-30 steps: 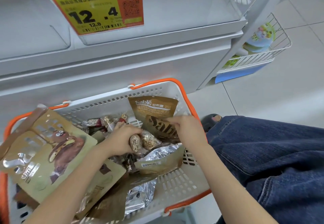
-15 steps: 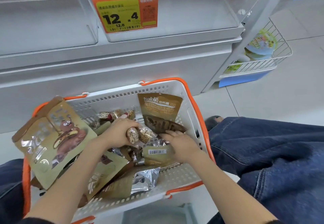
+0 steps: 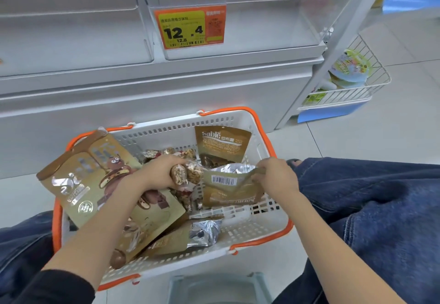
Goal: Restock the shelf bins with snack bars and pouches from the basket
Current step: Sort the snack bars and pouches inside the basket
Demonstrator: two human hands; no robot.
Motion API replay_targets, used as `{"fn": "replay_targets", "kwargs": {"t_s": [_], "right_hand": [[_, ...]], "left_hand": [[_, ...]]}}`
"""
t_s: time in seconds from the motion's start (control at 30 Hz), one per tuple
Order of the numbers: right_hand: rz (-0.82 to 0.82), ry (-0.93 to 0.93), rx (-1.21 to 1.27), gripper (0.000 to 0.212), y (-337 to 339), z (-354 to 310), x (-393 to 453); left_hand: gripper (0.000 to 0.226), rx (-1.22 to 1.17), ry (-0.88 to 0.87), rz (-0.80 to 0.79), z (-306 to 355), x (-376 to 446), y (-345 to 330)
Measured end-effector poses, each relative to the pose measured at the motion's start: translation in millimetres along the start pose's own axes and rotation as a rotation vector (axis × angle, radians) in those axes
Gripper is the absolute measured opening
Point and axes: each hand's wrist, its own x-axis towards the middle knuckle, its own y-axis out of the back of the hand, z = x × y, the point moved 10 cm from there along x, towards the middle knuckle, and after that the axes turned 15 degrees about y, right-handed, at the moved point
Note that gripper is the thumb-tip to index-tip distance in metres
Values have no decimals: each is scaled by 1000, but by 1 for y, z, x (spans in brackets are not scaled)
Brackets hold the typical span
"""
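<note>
Left hand [image 3: 157, 172] gripped two clear-wrapped snack bars [image 3: 187, 173] over the middle of the white basket [image 3: 240, 230]. Right hand [image 3: 276, 177] pinched the top corner of a tan barcoded pouch [image 3: 228, 189] lifted inside the basket's right half. Clear shelf bins [image 3: 250, 18] stood above, behind an orange price tag [image 3: 190, 26].

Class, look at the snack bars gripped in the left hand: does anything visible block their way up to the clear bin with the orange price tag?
Nothing visible does. The left hand grips the snack bars above the basket, and the clear bin stands open-topped above.
</note>
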Motion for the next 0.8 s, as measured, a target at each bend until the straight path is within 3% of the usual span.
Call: {"fn": "replay_targets", "kwargs": {"t_s": [0.1, 0.27, 0.33, 0.4, 0.47, 0.5, 0.53, 0.6, 0.67, 0.73, 0.8], "right_hand": [[82, 18, 142, 10, 29, -2, -7], [-154, -7, 68, 11, 35, -11, -8], [-221, -168, 336, 4, 20, -2, -11], [-237, -392, 812, 2, -6, 2, -19], [-186, -496, 1077, 14, -27, 6, -19], [-150, -494, 1048, 16, -35, 10, -18], [-107, -425, 851, 17, -35, 15, -15], [-61, -124, 160, 29, -25, 4, -9], [-49, 202, -366, 59, -30, -36, -12], [-132, 439, -550, 84, -54, -69, -18], [-253, 548, -569, 97, -85, -82, -14]], "left_hand": [[74, -55, 72, 61, -9, -3, 12], [43, 40, 199, 84, 1, 5, 13], [41, 53, 224, 90, 4, 9, 13], [43, 64, 248, 109, 1, 12, 15], [44, 79, 262, 126, -3, 13, 16], [43, 75, 264, 124, -5, 13, 15], [41, 67, 261, 126, -5, 13, 15], [39, 45, 261, 122, -6, 13, 15], [38, 33, 262, 121, -8, 13, 15], [41, 31, 263, 125, -8, 11, 16], [41, 15, 258, 133, -9, 10, 17]]}}
